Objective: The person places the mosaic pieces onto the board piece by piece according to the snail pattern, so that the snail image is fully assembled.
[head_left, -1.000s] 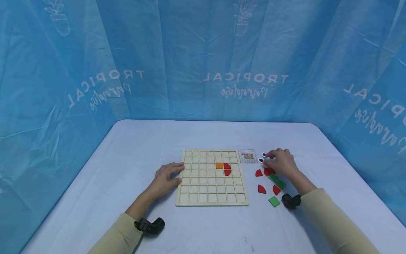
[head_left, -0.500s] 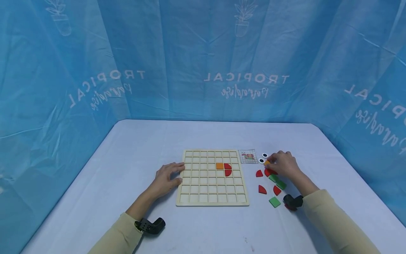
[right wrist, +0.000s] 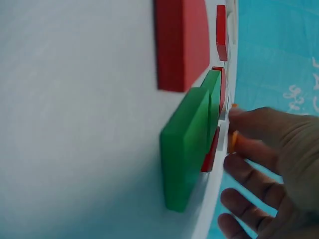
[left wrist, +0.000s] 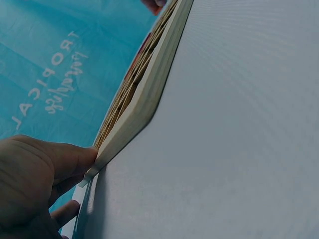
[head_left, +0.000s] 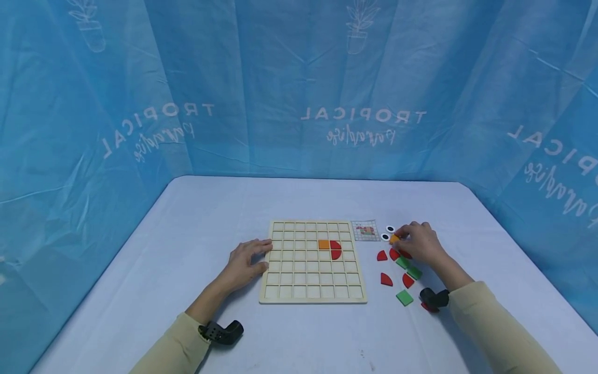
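My left hand (head_left: 245, 263) rests at the left edge of a pale wooden grid board (head_left: 312, 301), fingers on its rim and the thumb against its side. In the left wrist view the thumb (left wrist: 75, 158) touches the board's edge. To the right of the board, my right hand (head_left: 418, 243) pinches an orange square tile (head_left: 394, 239) between thumb and fingers, close over the table. In the right wrist view only slivers of the orange tile (right wrist: 233, 143) show between the fingers. On the board lie another orange square (head_left: 324, 244) and two red quarter-round tiles (head_left: 335, 254).
A small printed pattern card (head_left: 366, 230) lies at the board's right side. Beside it are two white discs with black dots (head_left: 385, 237). Several loose red quarter-round tiles (head_left: 386, 279) and green square tiles (head_left: 404, 297) are scattered nearer my right forearm. Blue curtains surround the white table (head_left: 210, 208).
My right hand has shifted slightly right from the two white discs, and the orange tile has come into view in its fingers. The left hand and board have stayed put.
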Available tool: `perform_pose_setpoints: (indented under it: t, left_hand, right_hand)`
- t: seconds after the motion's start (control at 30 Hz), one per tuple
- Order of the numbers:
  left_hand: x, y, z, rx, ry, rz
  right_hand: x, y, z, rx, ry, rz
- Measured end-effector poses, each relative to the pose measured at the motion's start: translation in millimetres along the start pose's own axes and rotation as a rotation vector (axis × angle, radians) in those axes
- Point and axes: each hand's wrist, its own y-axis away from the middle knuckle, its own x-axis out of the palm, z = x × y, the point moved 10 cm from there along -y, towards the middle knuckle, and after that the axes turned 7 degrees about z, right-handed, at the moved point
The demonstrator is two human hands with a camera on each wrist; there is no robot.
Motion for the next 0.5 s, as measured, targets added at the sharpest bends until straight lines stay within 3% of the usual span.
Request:
perform_pose_setpoints:
  t: [0.27,0.5]
  left_hand:
    - [0.3,-1.3,0.9,0.007,0.003,-0.001]
    - [1.0,-1.6,0.2,0.004,0.001,0.004]
  right_hand:
    - [-14.5,11.4,41.4,-0.123,0.002,-0.064]
    - [-7.7,25.5,88.9,-0.227,-0.018,-0.058]
